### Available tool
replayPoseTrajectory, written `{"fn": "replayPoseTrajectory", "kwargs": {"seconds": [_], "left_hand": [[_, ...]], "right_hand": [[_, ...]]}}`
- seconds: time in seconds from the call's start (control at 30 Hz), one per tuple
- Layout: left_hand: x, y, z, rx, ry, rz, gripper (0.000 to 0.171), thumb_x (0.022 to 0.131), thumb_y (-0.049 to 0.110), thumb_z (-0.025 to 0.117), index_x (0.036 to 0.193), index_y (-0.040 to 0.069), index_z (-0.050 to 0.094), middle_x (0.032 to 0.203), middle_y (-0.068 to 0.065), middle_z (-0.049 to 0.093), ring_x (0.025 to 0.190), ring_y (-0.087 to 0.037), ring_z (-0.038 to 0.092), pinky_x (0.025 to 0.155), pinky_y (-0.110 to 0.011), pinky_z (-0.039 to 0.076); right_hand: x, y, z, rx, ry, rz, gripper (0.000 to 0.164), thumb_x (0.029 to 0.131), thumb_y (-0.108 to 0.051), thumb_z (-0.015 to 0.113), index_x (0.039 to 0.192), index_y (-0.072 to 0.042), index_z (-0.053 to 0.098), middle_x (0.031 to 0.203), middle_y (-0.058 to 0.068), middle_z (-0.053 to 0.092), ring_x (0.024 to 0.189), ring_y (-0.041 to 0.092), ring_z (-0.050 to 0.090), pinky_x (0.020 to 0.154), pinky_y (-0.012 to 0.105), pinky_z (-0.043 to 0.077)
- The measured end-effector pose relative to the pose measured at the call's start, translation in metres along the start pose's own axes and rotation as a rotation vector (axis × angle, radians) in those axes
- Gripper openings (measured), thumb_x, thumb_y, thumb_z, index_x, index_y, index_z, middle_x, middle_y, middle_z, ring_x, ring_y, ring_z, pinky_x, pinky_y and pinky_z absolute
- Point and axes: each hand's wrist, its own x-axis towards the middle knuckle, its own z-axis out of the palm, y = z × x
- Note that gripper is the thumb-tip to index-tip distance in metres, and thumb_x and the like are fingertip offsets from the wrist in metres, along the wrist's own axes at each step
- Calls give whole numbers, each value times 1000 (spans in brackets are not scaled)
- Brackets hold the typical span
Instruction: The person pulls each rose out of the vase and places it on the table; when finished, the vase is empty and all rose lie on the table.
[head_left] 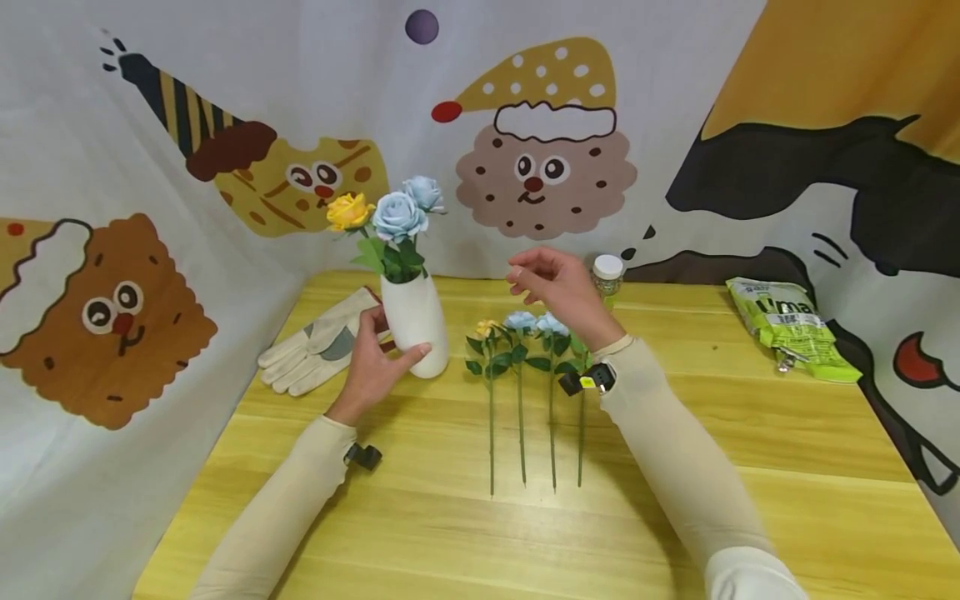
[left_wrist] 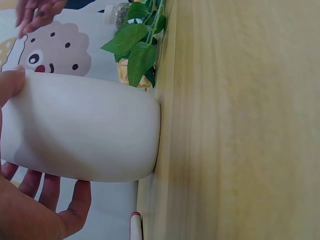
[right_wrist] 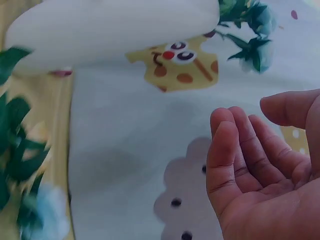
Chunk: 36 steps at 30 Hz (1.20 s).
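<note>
A white vase (head_left: 416,321) stands on the wooden table, holding one yellow rose (head_left: 349,212) and two light-blue roses (head_left: 400,217). My left hand (head_left: 372,362) holds its side, thumb across the front and fingers round the back; the left wrist view shows the vase base (left_wrist: 145,132) against the tabletop. My right hand (head_left: 558,287) hovers right of the vase with nothing in it, its fingers loosely bent and the thumb apart from them. Below it, several long-stemmed roses (head_left: 521,320) lie side by side, stems pointing towards me. The right forearm partly covers the rightmost one.
A pair of pale work gloves (head_left: 303,358) lies left of the vase. Behind my right hand stands a white-capped jar (head_left: 607,271). A green snack bag (head_left: 795,329) lies at the back right. A cartoon-printed cloth (head_left: 420,100) hangs along the table's back edge.
</note>
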Motion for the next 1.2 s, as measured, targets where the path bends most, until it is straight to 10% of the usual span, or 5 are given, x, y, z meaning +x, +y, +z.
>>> {"fn": "replayPoseTrajectory", "kwargs": {"seconds": [0.3,0.57,1.2], "left_hand": [[0,2,1,7,-6,-22,85,87,15,87,152,5,33,148,-17,45,133,-33,50,106,-60,50],[2,4,2,6,-1,-20,83,88,11,85,151,2,32,147,-22,44,134,-39,49,106,-64,48],[1,3,0,18,-15,-14,83,88,20,87,151,7,34,146,-14,47,131,-31,51,104,-57,52]], "right_hand": [[30,-24,46,96,-14,-110,23,103,-18,72,123,-7,73,110,13,76,98,30,73,80,47,63],[51,-37,84,94,-73,-103,34,104,-20,70,136,-9,68,125,12,74,107,21,73,81,34,63],[65,-45,109,73,-7,-49,28,104,-11,68,131,-7,69,128,11,73,106,19,70,90,40,63]]}}
